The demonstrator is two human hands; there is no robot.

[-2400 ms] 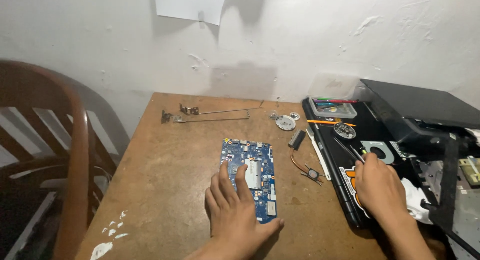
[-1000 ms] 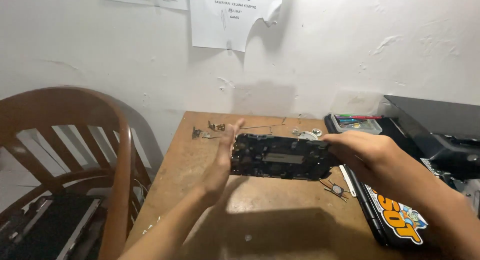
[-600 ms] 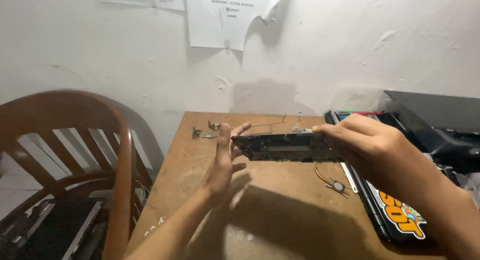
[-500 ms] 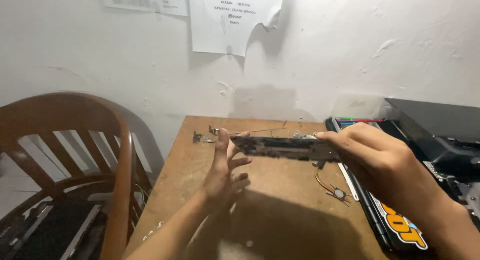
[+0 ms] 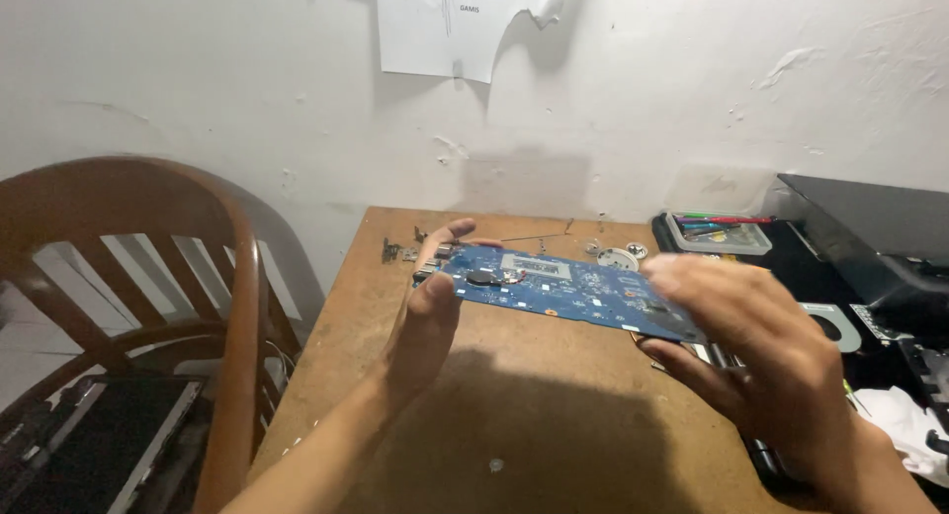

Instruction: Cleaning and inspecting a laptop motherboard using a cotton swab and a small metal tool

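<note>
I hold a blue circuit board (image 5: 568, 292) in the air above the wooden table (image 5: 514, 415), its component side facing up and tilted slightly toward me. My left hand (image 5: 427, 321) grips its left end, thumb on the near edge and fingers behind. The board's right end sits between the thumb and fingers of my right hand (image 5: 756, 351).
A wooden chair (image 5: 148, 306) stands at the left of the table. Metal hinge brackets (image 5: 400, 249) and small round parts (image 5: 618, 257) lie at the table's far edge. A clear tray of tools (image 5: 717, 232) and a dismantled black laptop (image 5: 870, 267) are on the right. A paper sheet (image 5: 455, 25) hangs on the wall.
The board was lying flat on the table; both hands lifted it, held it edge-on, and have now turned it so the blue side faces up.
</note>
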